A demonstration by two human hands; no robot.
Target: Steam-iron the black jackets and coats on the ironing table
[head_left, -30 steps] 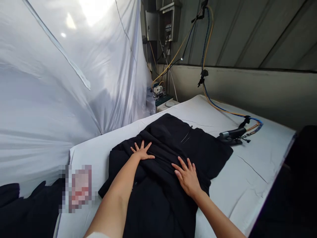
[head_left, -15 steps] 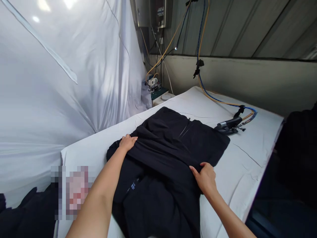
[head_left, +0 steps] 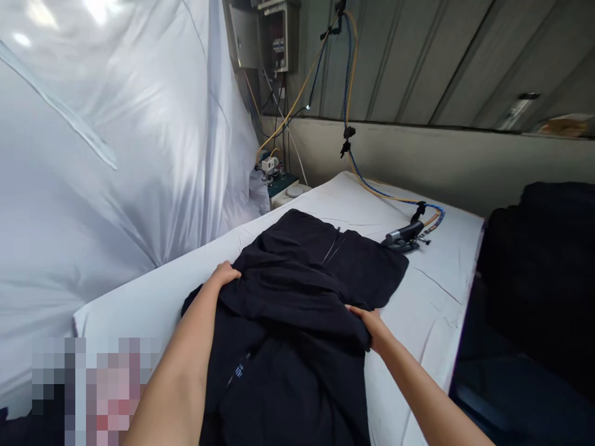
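Black garment point(head_left: 297, 291) on bench point(head_left: 432, 322) | left hand point(head_left: 225, 273), right hand point(head_left: 373, 323) each gripping fabric | uneven pull could skew folds; dragging toward far-right corner could bump iron point(head_left: 405, 234)

White sheeting point(head_left: 139, 155) hangs at left, with a metal box point(head_left: 280, 37) beyond.

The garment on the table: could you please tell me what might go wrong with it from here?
The cloth bunches between the left hand and right hand, so creases might set in the garment if it is pressed flat like this. The iron lies close by its far right edge; a tug could nudge the iron or, if that is hot, mark the cloth.
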